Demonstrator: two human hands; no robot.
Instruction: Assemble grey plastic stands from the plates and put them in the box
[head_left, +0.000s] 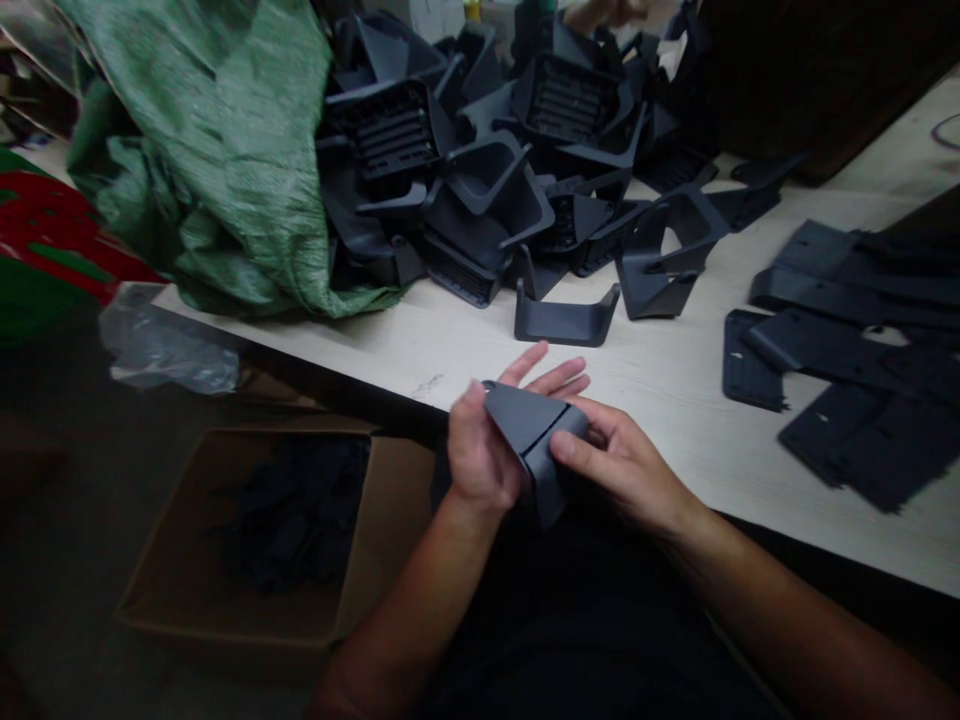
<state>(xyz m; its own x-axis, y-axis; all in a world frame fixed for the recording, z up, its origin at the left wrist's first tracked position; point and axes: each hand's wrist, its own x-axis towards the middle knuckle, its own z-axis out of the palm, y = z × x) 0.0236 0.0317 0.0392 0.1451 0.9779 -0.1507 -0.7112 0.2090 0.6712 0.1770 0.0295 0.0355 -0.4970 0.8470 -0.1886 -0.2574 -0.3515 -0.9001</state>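
A dark grey plastic part (527, 417), with a flat tapered face and a narrow gap across it, is held in front of my body by both hands. My left hand (484, 450) cups it from the left, thumb along its edge and the other fingers stretched out behind it. On the right side, my right hand (611, 450) grips the part with the thumb pressed on top; its other fingers are partly hidden. Just beyond my hands, a U-shaped grey plastic piece (566, 322) stands on the table (465, 345).
Grey plastic housings (487, 190) are heaped at the back beside a green woven sack (217, 150). Flat dark panels (847, 340) lie in a stack at the right. Below the table edge, an open cardboard box (172, 530) contains dark pieces. A clear plastic bag (165, 345) hangs at the left.
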